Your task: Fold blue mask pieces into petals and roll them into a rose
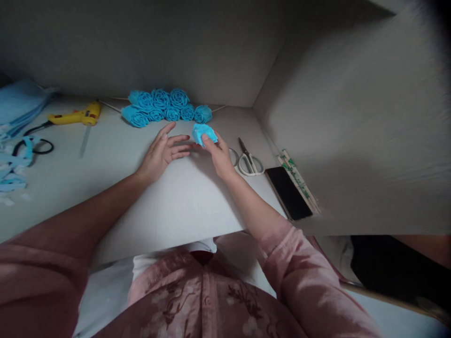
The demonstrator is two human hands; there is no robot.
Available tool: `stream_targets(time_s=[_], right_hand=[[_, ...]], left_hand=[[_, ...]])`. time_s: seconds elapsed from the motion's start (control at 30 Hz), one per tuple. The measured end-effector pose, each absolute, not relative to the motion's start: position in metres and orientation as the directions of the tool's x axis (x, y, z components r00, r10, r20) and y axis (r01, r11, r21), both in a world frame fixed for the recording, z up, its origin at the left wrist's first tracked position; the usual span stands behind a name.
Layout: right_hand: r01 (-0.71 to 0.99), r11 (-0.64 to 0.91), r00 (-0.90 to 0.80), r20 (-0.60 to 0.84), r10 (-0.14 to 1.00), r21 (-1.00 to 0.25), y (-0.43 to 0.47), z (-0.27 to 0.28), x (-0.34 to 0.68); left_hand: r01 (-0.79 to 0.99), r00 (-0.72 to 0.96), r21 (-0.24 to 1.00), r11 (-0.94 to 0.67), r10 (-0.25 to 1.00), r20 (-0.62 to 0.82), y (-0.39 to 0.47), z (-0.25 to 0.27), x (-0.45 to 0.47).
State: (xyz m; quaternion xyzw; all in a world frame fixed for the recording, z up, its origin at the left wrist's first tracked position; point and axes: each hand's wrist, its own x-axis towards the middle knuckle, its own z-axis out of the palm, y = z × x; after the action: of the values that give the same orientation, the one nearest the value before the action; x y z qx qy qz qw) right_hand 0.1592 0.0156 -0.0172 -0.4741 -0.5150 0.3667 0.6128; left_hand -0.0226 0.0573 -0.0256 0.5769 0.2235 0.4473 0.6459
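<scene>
A blue crepe-paper rose (205, 133) is pinched in my right hand (220, 152), with the thumb across its near side. My left hand (160, 152) is just left of it, fingers apart and pointing toward the flower, holding nothing. Behind both hands, against the back wall, several more blue paper roses (160, 98) lie in two stacked rows, with thin sticks showing at either side. To the right of my right wrist rests a pair of scissors (251, 164) with white handles and dark blades.
A yellow glue gun (75, 116) with a black cord lies at the left. Blue paper strips (14, 164) and folded blue paper (24, 105) occupy the far left. On the right are a black phone (289, 192) and wrapped sticks (299, 180) beside the side wall.
</scene>
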Motion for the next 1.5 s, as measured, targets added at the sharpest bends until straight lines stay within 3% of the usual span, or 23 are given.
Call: stream_targets(time_s=[0.17,0.33,0.53,0.87,1.13,1.5], right_hand=[[0.066,0.319,0.201,0.326,0.924,-0.945,0.015,-0.018,0.160],[0.363,0.273,0.053,0.312,0.949,-0.891,0.013,-0.015,0.165],[0.470,0.317,-0.005,0.357,0.934,-0.823,0.011,-0.011,0.171],[0.809,0.384,-0.271,0.299,0.915,-0.444,0.009,-0.010,0.170],[0.831,0.377,-0.283,0.271,0.920,-0.409,0.009,-0.013,0.170],[0.827,0.370,-0.263,0.291,0.920,-0.423,0.003,0.001,0.164]], left_hand=[[-0.335,0.488,0.940,-0.065,0.841,0.232,0.055,-0.024,-0.022],[-0.345,0.445,0.931,-0.122,0.851,0.277,0.059,-0.027,-0.023],[-0.261,0.437,0.920,-0.292,0.814,0.382,0.063,-0.037,-0.021],[0.107,0.468,0.830,-0.547,0.764,0.444,0.060,-0.044,-0.014],[0.246,0.482,0.815,-0.524,0.796,0.366,0.062,-0.045,-0.017],[0.173,0.473,0.848,-0.501,0.797,0.375,0.060,-0.043,-0.018]])
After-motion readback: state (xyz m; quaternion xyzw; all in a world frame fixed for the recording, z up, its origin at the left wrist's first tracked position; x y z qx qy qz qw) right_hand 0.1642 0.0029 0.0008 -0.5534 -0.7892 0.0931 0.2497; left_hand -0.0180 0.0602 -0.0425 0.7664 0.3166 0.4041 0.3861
